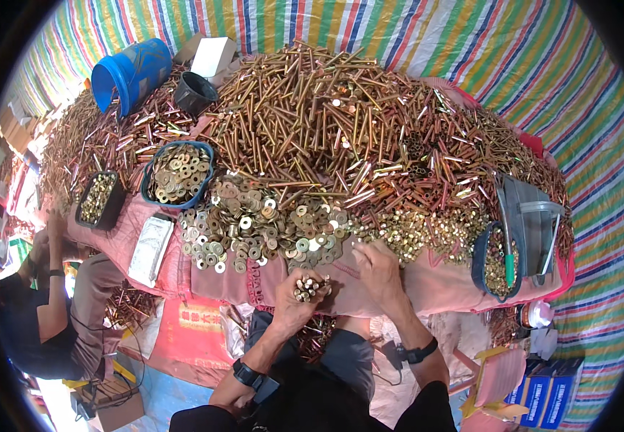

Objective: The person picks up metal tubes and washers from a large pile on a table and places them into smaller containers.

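- Rods (312,287) are gripped by the left hand (292,298) at lower centre.
- The right hand (380,273) is held near the nuts (427,234), right of centre; whether anything is pinched by its bent fingers cannot be told.
- Washers (246,223) are heaped left of centre.

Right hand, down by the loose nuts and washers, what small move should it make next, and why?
Probably pick a nut from the near edge of the small nuts. The right hand is close to where they meet the washers, while the left hand is closed around a bundle of metal rods. Whether the right fingertips already pinch something is unclear.
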A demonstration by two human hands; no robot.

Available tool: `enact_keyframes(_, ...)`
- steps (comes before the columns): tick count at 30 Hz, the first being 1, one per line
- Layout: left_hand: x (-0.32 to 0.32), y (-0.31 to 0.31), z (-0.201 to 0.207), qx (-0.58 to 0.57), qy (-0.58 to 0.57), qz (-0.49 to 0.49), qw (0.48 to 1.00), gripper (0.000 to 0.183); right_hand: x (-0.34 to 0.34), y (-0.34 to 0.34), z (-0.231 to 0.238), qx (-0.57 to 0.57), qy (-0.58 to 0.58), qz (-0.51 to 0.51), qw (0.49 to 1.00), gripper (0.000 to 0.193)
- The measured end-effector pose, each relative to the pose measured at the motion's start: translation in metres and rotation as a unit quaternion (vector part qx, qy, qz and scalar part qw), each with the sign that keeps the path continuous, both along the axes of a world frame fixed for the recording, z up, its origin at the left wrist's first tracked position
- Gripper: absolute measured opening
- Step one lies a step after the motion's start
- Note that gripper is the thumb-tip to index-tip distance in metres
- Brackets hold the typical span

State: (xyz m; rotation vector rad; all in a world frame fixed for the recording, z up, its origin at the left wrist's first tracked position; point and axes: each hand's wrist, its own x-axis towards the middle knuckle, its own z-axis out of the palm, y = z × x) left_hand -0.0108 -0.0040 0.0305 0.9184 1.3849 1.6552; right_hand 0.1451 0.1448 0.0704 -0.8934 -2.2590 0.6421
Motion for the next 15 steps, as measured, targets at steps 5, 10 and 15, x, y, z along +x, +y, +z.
enact_keyframes(5,0.001,0.001,0.002,0.006,0.000,-0.007,1.000,0.024,-0.006,0.027,-0.014,0.050,-0.164,-0.012,0.985,0.016)
enact_keyframes(10,0.000,0.001,0.001,-0.022,-0.008,-0.008,1.000,0.022,-0.010,0.030,-0.022,0.092,-0.176,-0.002,0.980,0.013)
enact_keyframes(15,0.001,0.003,0.003,-0.028,-0.037,-0.009,0.999,0.019,-0.008,0.029,-0.024,0.171,-0.102,0.056,0.978,0.016)
